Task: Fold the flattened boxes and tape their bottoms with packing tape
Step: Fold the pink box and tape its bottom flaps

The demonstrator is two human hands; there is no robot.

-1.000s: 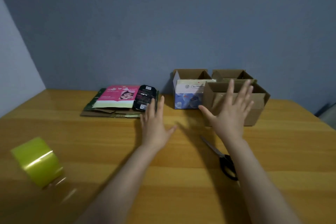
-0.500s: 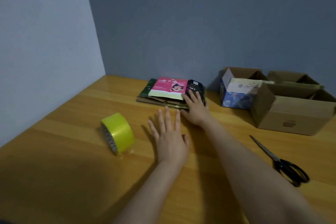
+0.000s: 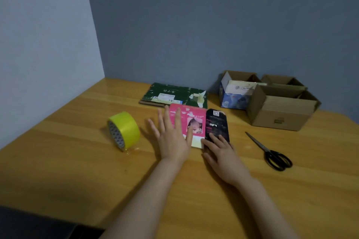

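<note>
**2 open hands on pink box**

Left hand (image 3: pixel 171 137) and right hand (image 3: pixel 223 153) are lying flat, fingers straight, gripping nothing, pressing the flattened pink box (image 3: pixel 196 122) onto the table (image 3: pixel 77 161). Tape roll (image 3: pixel 124 130) is sitting left, scissors (image 3: pixel 272 153) right. Beyond: green flattened stack (image 3: pixel 174 94), 3 folded boxes (image 3: pixel 279 110).
</note>
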